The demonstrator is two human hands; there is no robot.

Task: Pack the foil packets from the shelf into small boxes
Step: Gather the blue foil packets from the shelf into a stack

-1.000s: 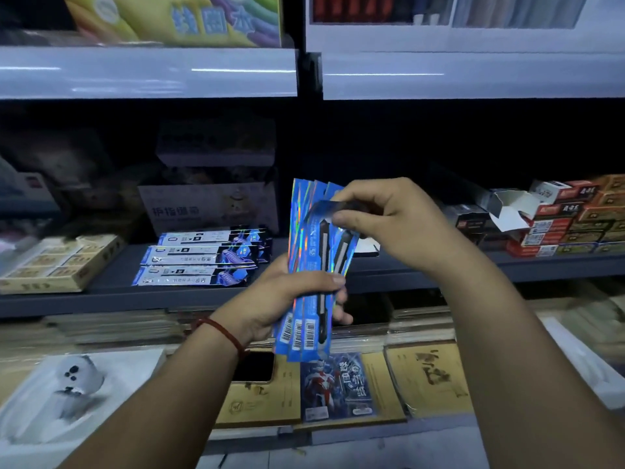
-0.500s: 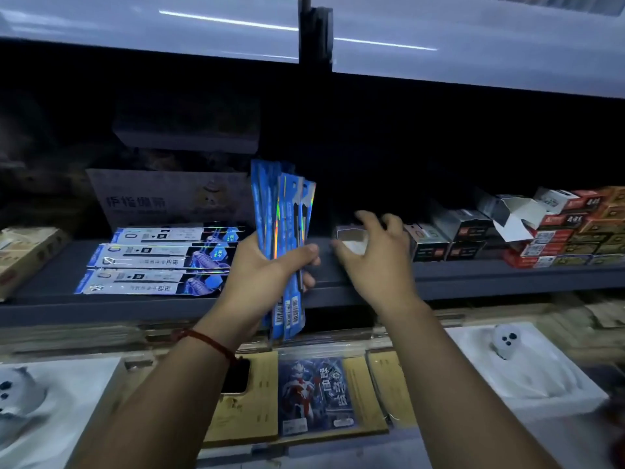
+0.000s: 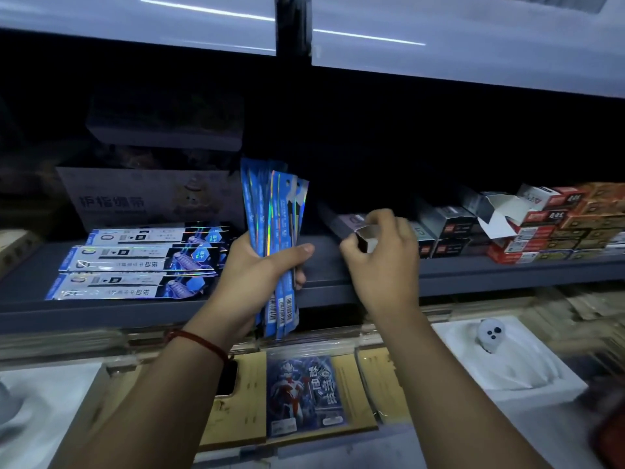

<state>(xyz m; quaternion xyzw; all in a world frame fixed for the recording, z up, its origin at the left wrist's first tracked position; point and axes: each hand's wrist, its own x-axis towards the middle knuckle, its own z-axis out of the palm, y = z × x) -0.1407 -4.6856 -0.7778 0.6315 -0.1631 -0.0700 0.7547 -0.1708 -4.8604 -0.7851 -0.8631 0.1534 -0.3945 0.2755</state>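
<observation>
Blue holographic foil packets (image 3: 274, 238), long and narrow with barcodes at their lower ends, stand upright as a fanned bundle in the left hand (image 3: 260, 269), in front of the dark grey metal shelf (image 3: 338, 286). That hand is wrapped round the middle of the bundle, thumb pressed across the front, fingers curled behind it. A red cord bracelet (image 3: 199, 340) circles the left wrist.

Just right of the bundle, over the same shelf, the right hand (image 3: 382, 262) pinches a small open-ended cardboard box (image 3: 367, 233) between thumb and fingertips; the box is dim and partly covered by the fingers, so I cannot tell whether it rests on the shelf or is lifted off it.

On the shelf to the left of the bundle lie three flat silver-and-blue foil packets (image 3: 135, 262), side by side, lengthwise along the shelf. Behind them stands a pale cardboard carton with printed characters (image 3: 142, 198). On the shelf to the right of the right hand sit dark small boxes (image 3: 449, 231), then a stack of red and orange small boxes (image 3: 568, 225), one with its white flap open.

Below the shelf, under the bundle, lies a plastic-wrapped card with a red-and-silver hero figure (image 3: 304, 394), and to its right a white moulded tray (image 3: 507, 363).
</observation>
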